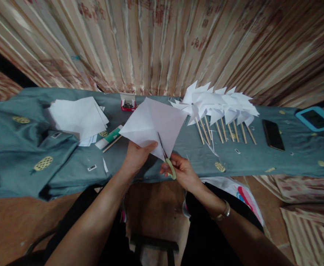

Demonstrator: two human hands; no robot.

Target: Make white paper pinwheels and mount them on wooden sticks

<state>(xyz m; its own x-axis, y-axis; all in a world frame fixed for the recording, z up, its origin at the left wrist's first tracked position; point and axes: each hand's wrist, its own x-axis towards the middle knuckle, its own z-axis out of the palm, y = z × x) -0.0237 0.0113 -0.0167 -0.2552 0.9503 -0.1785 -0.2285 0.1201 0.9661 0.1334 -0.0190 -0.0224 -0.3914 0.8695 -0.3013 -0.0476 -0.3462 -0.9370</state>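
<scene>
A white square of paper [142, 118] with creases along its diagonals is held up over the table, one corner toward me. My left hand [136, 157] grips its lower left edge, thumb on top and fingers hidden beneath. My right hand [181, 170] is closed around the pale green handle of a pair of scissors [170, 169]. The dark blades lie at the paper's near corner and point up toward its middle, along a crease. Whether the blades are apart cannot be made out.
Several white paper pinwheels [220, 101] on sticks lie at the back right. Beyond them are a black phone [273, 135] and a blue-framed tablet [317, 118]. Leftward are a stack of white paper [75, 116], a green-and-white box [110, 136] and a red box of small metal pieces [128, 105].
</scene>
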